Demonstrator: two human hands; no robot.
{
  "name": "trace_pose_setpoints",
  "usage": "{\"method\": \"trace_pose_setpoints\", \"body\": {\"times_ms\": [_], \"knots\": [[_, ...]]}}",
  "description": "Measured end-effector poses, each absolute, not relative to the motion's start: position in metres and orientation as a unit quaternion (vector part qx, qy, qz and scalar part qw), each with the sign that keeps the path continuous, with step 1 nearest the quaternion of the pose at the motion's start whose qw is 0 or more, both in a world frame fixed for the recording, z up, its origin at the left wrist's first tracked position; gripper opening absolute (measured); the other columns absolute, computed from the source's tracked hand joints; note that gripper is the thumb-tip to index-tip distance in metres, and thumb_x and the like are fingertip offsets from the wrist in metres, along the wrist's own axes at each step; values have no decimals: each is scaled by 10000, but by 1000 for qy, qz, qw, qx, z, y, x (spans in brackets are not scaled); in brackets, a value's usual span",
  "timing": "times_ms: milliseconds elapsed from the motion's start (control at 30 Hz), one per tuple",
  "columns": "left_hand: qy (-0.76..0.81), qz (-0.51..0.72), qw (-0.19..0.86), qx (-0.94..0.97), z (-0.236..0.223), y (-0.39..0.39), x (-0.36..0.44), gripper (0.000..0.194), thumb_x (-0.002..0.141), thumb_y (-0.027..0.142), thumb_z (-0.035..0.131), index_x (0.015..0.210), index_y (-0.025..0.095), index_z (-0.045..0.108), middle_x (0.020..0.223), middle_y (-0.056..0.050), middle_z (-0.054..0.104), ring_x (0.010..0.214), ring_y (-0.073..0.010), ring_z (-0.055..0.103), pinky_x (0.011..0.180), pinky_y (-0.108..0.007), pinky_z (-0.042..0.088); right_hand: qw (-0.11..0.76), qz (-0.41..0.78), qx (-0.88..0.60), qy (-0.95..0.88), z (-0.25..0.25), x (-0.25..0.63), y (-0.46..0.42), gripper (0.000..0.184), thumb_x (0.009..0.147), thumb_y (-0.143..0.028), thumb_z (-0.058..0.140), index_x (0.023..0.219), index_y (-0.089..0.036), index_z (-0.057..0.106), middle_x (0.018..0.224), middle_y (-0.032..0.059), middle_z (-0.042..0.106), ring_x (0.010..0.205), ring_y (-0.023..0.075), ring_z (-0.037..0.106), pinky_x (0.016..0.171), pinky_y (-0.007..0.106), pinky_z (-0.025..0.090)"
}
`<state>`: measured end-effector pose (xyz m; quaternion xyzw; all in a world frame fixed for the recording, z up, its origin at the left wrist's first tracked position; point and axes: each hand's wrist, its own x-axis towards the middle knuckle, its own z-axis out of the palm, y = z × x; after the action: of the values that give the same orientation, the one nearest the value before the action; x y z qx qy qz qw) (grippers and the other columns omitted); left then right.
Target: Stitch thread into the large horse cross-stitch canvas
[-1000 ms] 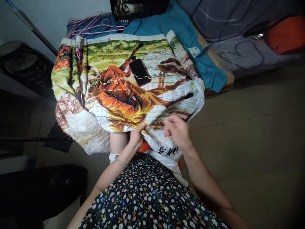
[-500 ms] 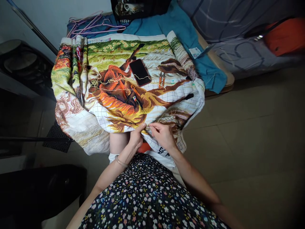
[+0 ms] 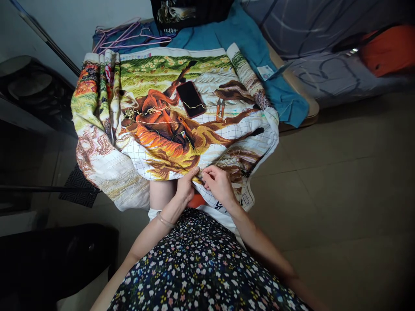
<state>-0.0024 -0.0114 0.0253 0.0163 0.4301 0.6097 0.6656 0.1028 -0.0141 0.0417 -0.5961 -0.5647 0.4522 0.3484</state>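
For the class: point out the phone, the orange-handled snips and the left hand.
Phone (image 3: 190,97): head view, on its dark screen.
Orange-handled snips (image 3: 222,111): head view, on one handle.
Left hand (image 3: 185,185): head view, on its back.

Beneath the cross-stitch cloth (image 3: 207,134), the fingers of the left hand (image 3: 186,186) are mostly hidden, with the thumb on top. Whatever sits between the pinched fingertips of the right hand (image 3: 218,183) is too small to make out, and this hand and its wrist partly cover the black lettering (image 3: 220,206). The card's (image 3: 265,72) print is unreadable. The top edge cuts off the black bag (image 3: 194,13); the bottom edge crops the floral garment (image 3: 201,263).
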Motion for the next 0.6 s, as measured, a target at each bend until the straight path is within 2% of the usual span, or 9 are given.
{"method": "trace_pose_setpoints", "body": {"times_ms": [233, 600], "knots": [[455, 621, 637, 33, 25, -5, 0, 330, 500, 172, 814, 793, 134, 668, 809, -20, 697, 727, -132, 609, 844, -319, 467, 401, 434, -589, -551, 28, 100, -14, 198, 790, -350, 588, 718, -171, 633, 627, 31, 655, 546, 141, 572, 515, 243, 445], [475, 611, 633, 30, 21, -3, -1, 257, 513, 166, 766, 705, 168, 595, 647, 21, 609, 775, -158, 609, 863, -321, 438, 420, 373, -609, -560, 25, 93, -17, 185, 805, -309, 592, 728, -160, 671, 687, 51, 696, 613, 159, 610, 596, 265, 471]]}}
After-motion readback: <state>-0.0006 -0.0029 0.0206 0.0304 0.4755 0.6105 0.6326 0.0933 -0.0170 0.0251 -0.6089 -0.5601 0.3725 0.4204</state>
